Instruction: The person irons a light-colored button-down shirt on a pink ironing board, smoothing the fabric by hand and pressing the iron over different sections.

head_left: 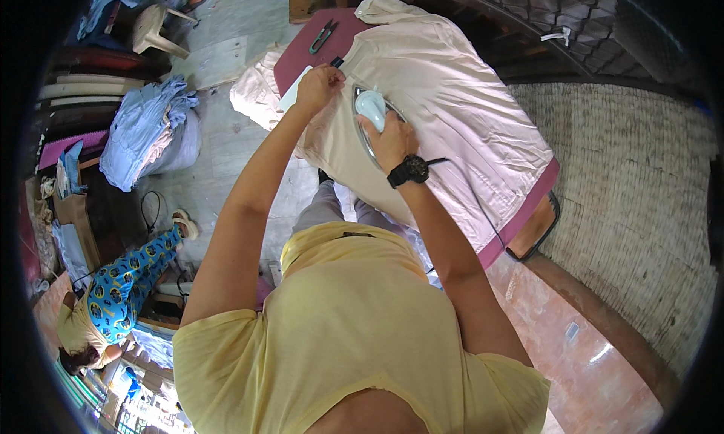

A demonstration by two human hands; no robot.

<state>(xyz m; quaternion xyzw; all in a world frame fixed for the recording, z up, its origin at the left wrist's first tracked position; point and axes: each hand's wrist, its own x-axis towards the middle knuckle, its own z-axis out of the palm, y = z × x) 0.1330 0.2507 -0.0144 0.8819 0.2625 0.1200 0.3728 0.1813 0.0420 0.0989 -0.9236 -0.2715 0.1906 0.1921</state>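
A pale cream-pink shirt point(452, 79) lies spread over a maroon ironing board point(302, 46). My right hand point(396, 144) is closed around the handle of a light-coloured iron point(370, 108), whose metal soleplate rests flat on the shirt. Fingers bent, my left hand point(318, 87) grips the shirt's edge at the board's left side, close to a small dark label point(337, 61). Partly under that wrist is a flat white piece point(292, 91), perhaps card or cloth. A pair of thread snips point(323, 37) lies on the bare maroon cover, beyond my left hand.
The iron's cord point(475, 189) trails over the shirt to the right. A pile of blue garments point(143, 136) sits on the floor at left, near a plastic chair point(157, 33). Another person in patterned blue trousers point(124, 291) is at lower left. A dark metal grille point(558, 27) stands at far right.
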